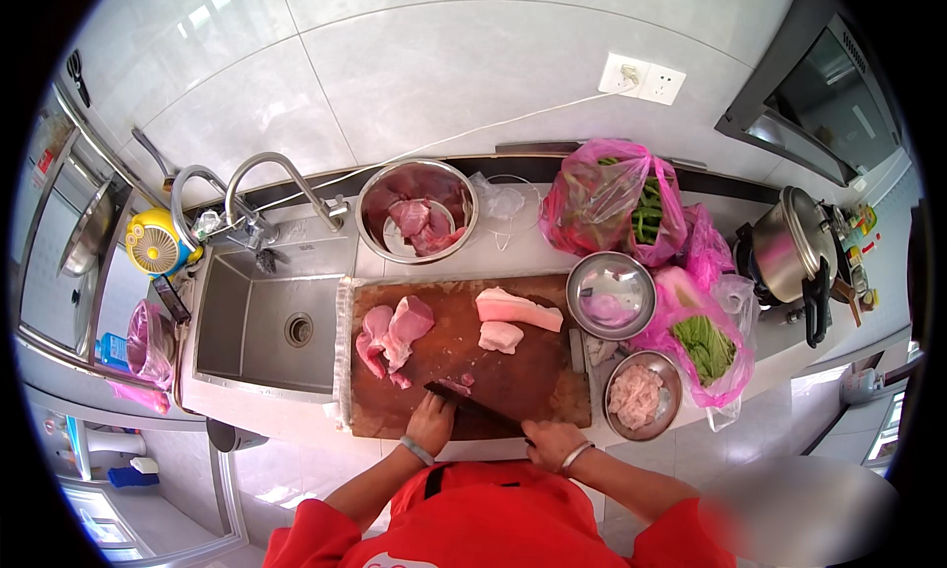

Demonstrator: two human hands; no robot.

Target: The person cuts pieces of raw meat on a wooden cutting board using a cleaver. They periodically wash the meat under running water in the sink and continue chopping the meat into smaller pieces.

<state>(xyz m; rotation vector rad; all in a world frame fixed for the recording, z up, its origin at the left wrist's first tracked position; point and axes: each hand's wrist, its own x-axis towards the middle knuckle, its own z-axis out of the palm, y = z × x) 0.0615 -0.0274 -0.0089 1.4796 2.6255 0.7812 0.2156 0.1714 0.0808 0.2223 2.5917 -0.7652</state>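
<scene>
My right hand grips the handle of a dark kitchen knife, whose blade slants up and left across the near part of a brown cutting board. Close against the blade's far end is my left hand, its fingers bunched together; what they pinch or press is hidden. Small bits of meat lie just beyond the blade. Farther up the board rest chunks of red meat on the left. A pale, fatty strip and a smaller pale piece sit on the right.
Beyond the board stands a steel pot holding red meat. To the right are a steel bowl, a bowl of minced meat, pink vegetable bags and a pressure cooker. A sink adjoins the board's left side.
</scene>
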